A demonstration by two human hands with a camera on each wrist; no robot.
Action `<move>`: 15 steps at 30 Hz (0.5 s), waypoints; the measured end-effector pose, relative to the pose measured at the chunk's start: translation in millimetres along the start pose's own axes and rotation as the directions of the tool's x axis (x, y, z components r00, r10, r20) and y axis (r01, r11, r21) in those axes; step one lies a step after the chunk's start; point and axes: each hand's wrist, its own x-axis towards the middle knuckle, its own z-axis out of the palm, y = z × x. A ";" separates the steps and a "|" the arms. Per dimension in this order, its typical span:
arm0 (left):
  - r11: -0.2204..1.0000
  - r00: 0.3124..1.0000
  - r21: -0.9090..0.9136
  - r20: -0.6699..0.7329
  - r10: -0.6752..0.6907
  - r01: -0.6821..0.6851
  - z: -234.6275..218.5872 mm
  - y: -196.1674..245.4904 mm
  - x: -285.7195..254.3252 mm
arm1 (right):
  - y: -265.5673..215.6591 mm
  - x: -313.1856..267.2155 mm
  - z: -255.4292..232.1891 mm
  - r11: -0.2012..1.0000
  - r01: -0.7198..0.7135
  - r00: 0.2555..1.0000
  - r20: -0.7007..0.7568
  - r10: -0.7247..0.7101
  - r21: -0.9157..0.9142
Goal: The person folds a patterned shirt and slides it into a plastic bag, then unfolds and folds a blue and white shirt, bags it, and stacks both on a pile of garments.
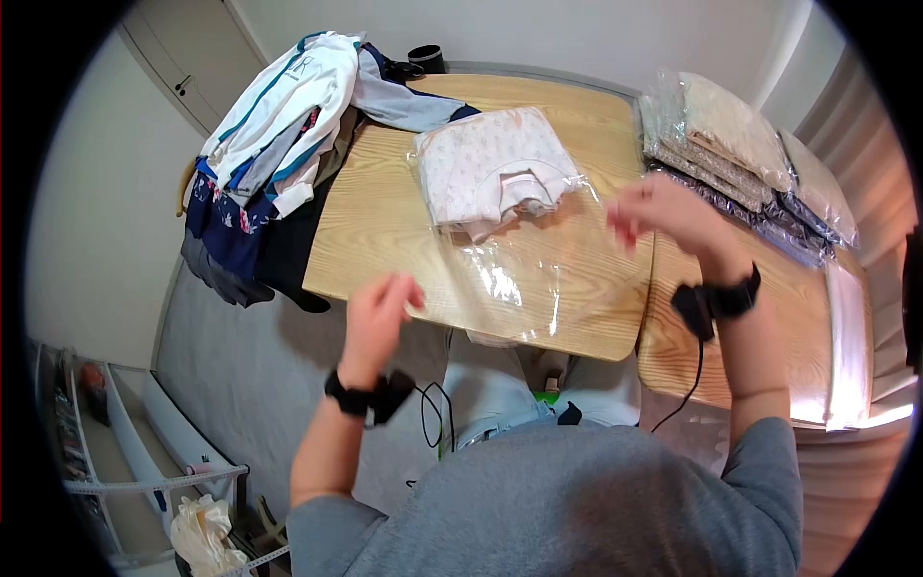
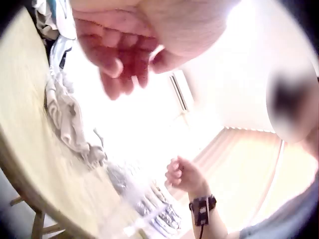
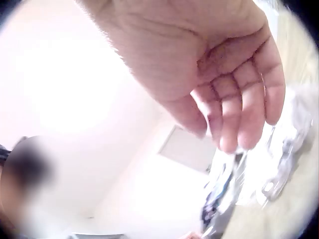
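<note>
A folded pale garment with a small print (image 1: 495, 163) lies in a clear plastic bag on the wooden table, its neckline facing the person. The bag's loose, shiny end (image 1: 510, 288) spreads to the table's front edge. My left hand (image 1: 377, 317) hovers by the front edge, left of the bag end, fingers loosely bent and holding nothing; the left wrist view shows those fingers (image 2: 122, 64) bare. Above the table's right side is my right hand (image 1: 663, 213), raised and empty; in the right wrist view its fingers (image 3: 244, 109) hang slightly bent, apart from the bag.
Clothes (image 1: 279, 125) are heaped at the left beside the table, one grey sleeve reaching onto it. Bagged folded items (image 1: 735, 144) are stacked on the right-hand table (image 1: 731, 356). A black cup (image 1: 426, 60) stands behind the table. A shelf rack (image 1: 144, 423) is at lower left.
</note>
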 end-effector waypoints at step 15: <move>0.816 0.840 -0.217 0.237 -0.489 0.536 3.0 -62.7 108.4 | 101.5 110.2 -7.1 0.850 -0.338 0.938 0.070 0.340 0.404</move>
